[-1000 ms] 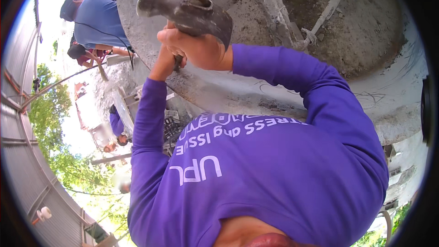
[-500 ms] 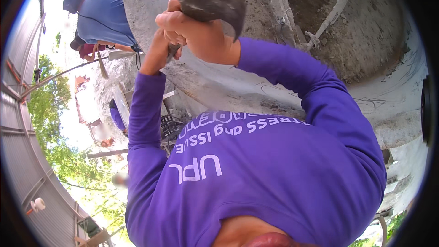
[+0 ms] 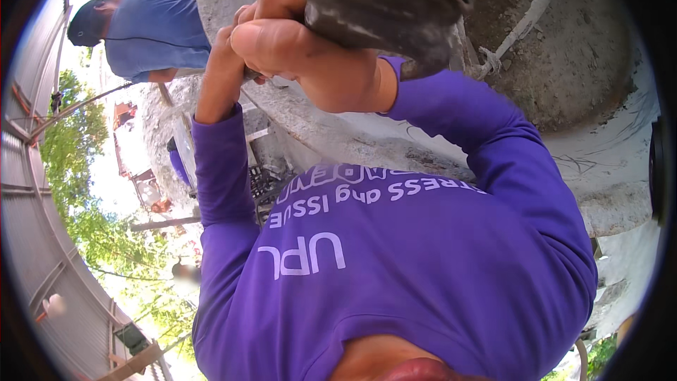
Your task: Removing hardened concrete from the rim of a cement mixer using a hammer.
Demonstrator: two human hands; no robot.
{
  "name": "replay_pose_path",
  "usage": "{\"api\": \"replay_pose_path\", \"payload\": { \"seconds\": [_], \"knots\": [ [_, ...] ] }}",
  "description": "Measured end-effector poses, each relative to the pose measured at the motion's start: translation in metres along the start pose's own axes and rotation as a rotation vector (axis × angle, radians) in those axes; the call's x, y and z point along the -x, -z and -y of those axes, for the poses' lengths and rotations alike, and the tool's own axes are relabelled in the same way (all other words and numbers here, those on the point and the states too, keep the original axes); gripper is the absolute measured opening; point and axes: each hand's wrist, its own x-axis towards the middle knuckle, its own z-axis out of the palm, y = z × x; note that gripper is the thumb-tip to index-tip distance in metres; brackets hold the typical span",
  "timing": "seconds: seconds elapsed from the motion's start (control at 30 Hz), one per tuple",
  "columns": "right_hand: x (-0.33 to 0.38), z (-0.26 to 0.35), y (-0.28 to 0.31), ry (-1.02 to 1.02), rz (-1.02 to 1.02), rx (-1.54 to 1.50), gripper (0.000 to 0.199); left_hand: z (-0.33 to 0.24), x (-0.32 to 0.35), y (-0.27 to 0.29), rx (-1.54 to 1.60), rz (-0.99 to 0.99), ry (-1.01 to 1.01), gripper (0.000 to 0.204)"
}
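A hammer (image 3: 381,7) with a dark, worn metal head and a curved claw-like end is raised very close, blurred and partly cut off by the top edge. My right hand (image 3: 303,53) is wrapped round its handle just under the head. My left hand (image 3: 229,49) is closed beside the right, its fingers partly hidden behind it, gripping the same handle. Only a short bit of the handle shows below the hands. Both arms reach forward in purple sleeves.
A person in a blue shirt and dark cap (image 3: 155,28) bends at the upper left, near a rough grey concrete surface (image 3: 331,127). A pale, knotted pole or rope (image 3: 525,14) crosses a brown dirt area (image 3: 571,63). A dark crate (image 3: 264,187) lies near my left arm. Corrugated sheeting (image 3: 25,261) stands far left.
The hammer has come closer and shifted right, with both hands still round it. The person in blue has moved slightly left and lower in the picture.
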Motion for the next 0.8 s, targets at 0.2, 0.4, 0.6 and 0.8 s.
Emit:
{"api": "replay_pose_path", "payload": {
  "seconds": [0.2,0.4,0.6,0.8],
  "knots": [
    [0.0,-0.024,0.006,0.163,-0.004,0.254,0.01,0.002,-0.008,-0.049,-0.029,0.0,-0.043,0.028],
    [-0.009,0.022,0.0,0.044,-0.025,0.049,0.018,-0.007,0.011,-0.015,-0.048,-0.06,-0.043,0.028],
    [-0.01,-0.028,0.0,0.191,-0.002,0.321,0.015,-0.006,-0.015,-0.051,-0.07,-0.062,-0.09,0.029],
    [-0.018,0.002,-0.021,0.241,-0.058,0.034,0.011,-0.013,-0.003,-0.02,-0.092,-0.122,-0.102,0.029]
  ]
}}
